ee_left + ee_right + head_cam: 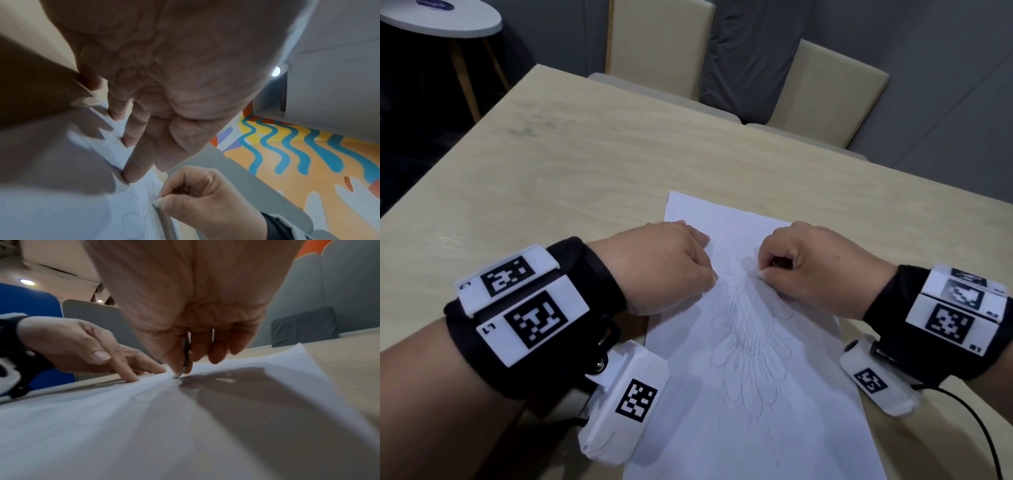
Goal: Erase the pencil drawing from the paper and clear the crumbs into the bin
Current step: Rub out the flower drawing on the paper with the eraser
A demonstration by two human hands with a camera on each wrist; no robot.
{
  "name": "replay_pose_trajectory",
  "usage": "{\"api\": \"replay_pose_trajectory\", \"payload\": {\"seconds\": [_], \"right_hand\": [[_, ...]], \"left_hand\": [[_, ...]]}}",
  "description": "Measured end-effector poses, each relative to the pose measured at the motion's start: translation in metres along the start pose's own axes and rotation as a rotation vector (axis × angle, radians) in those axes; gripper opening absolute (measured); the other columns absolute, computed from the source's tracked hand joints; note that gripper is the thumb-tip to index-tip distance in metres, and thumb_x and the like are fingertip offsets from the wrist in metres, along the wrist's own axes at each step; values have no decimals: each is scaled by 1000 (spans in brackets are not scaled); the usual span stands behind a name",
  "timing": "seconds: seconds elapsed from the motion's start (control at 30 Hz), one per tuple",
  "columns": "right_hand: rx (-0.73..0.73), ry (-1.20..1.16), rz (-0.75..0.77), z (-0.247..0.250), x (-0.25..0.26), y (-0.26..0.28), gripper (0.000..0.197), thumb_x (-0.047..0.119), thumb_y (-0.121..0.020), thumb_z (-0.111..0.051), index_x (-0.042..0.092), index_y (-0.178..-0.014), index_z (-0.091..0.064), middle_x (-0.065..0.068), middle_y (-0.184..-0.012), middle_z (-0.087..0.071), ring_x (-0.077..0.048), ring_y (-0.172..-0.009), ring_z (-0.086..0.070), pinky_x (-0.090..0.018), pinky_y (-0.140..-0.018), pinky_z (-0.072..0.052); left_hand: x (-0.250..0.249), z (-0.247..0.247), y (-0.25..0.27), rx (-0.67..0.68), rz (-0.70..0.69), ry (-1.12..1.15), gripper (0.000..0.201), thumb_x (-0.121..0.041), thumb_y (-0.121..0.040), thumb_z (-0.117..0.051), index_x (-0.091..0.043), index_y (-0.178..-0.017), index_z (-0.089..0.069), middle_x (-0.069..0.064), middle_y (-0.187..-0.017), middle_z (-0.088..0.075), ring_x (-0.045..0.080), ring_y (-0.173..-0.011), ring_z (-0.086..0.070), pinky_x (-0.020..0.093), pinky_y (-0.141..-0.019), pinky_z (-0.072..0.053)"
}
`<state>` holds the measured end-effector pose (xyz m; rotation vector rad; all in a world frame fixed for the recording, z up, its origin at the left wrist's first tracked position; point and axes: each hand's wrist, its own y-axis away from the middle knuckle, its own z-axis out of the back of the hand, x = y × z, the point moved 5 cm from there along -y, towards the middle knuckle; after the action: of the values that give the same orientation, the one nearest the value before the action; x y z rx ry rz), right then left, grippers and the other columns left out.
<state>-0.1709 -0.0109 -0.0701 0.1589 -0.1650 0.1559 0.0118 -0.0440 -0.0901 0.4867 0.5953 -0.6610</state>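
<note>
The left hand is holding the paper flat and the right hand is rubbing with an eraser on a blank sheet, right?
Not blank. The head view shows a pencil flower drawing on the paper. The rest holds: left hand presses it flat, right hand pinches the eraser.

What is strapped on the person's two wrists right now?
Both hands are bare. The left hand and right hand each have a black fabric wrist band carrying white blocks printed with black square codes. A white camera box hangs under each wrist; a black cable trails from the right one.
</note>
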Motion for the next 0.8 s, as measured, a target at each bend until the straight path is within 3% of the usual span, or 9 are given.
{"api": "replay_pose_trajectory", "payload": {"seconds": [0.1,0.17,0.23,0.3,0.37,0.47,0.67,0.73,0.8], "right_hand": [[-30,42,-68,1,-13,-8,14,21,-88,-59,25,-75,-62,11,-75,-62,-14,-89,-50,-34,-74,-47],[-67,48,-119,4,-22,-12,17,21,-89,-59,24,-72,-60,10,-71,-62,-16,-85,-51,-32,-68,-44],[-61,26,-118,3,-20,-11,18,19,-88,-58,24,-71,-59,9,-70,-62,-13,-81,-51,-30,-64,-40],[-33,11,-94,-1,-12,-8,16,19,-87,-57,23,-72,-60,9,-70,-62,-8,-84,-50,-29,-66,-42],[-35,34,-101,-1,-13,-9,15,18,-87,-58,23,-72,-61,9,-70,-62,-12,-86,-49,-31,-69,-45],[-85,72,-168,4,-30,-14,17,17,-85,-57,23,-69,-58,8,-66,-62,-17,-80,-50,-31,-64,-42],[-69,49,-114,-1,-19,-16,17,17,-86,-58,24,-70,-59,9,-70,-63,-15,-83,-49,-31,-67,-41],[-82,64,-161,3,-28,-19,17,18,-86,-58,23,-69,-58,8,-69,-64,-17,-80,-51,-31,-65,-41],[-114,42,-216,11,-37,-19,17,18,-85,-58,22,-69,-60,7,-67,-63,-17,-73,-55,-29,-60,-42]], "left_hand": [[1,-1,-1,-1,0,12,34,-32,-95,-53,-6,-107,-73,-22,-111,-44,-26,-120,-17,10,-88,-29],[1,-1,-2,-5,-11,13,37,-31,-96,-52,-2,-106,-71,-17,-104,-38,-28,-106,-22,4,-80,-29],[2,-1,-3,-13,-8,23,37,-32,-96,-51,-2,-106,-71,-17,-105,-39,-26,-115,-20,2,-80,-28],[2,-1,-2,-15,-2,44,37,-32,-96,-51,-1,-106,-70,-10,-106,-46,-22,-126,-18,-7,-77,-20],[2,0,-1,-11,6,56,38,-31,-97,-50,1,-105,-69,-4,-106,-46,-22,-119,-23,-10,-72,-18],[1,-1,-2,-12,-1,50,37,-29,-96,-50,2,-102,-69,-10,-101,-35,-20,-96,-28,-2,-70,-27],[0,-1,-1,-13,-20,62,37,-29,-96,-51,3,-104,-69,-10,-100,-35,-31,-93,-15,-13,-73,-17],[0,0,-1,-20,-23,58,37,-30,-96,-51,2,-105,-69,-8,-101,-38,-29,-96,-19,-9,-75,-22],[2,0,-2,-26,-13,55,36,-31,-96,-52,-2,-106,-71,-12,-106,-47,-25,-111,-24,1,-80,-28]]}}
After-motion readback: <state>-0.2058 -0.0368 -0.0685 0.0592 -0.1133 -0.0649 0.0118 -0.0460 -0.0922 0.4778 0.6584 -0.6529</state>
